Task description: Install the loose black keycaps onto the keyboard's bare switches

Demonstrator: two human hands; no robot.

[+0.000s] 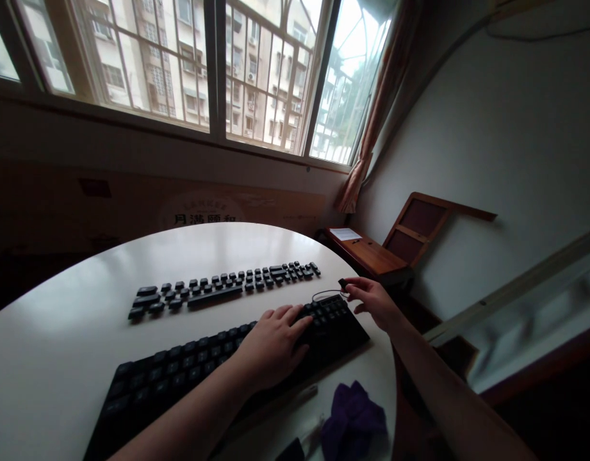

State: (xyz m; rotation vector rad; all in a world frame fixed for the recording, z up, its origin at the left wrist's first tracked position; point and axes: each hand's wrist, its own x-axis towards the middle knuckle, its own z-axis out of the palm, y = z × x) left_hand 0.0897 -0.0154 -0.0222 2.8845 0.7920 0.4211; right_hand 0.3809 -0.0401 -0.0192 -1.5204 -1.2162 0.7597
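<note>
Keyboard (pixel 198 358), black, lies slantwise across the near half of the round white tabletop (pixel 49 358), its right end just beside the tabletop's right edge. The left hand (pixel 278 342) rests palm down on it, fingers loosely spread over the keys and thumb apart, grasping nothing visible. Above the keyboard's far right corner, close to the tabletop's right edge, the right hand (pixel 369 301) pinches a small black piece (pixel 343 283) between thumb and fingertips; its exact shape is too small to tell. A thin dark cord (pixel 323 292) loops just beside that hand; what it joins is unclear. Loose black keycaps (pixel 215 296) stand in rows between the keyboard and the tabletop's far edge, a long bar among them. A crumpled purple cloth (pixel 353 419) lies near the tabletop's near right edge, with a dark object (pixel 291 451), partly cut off, beside it.
</note>
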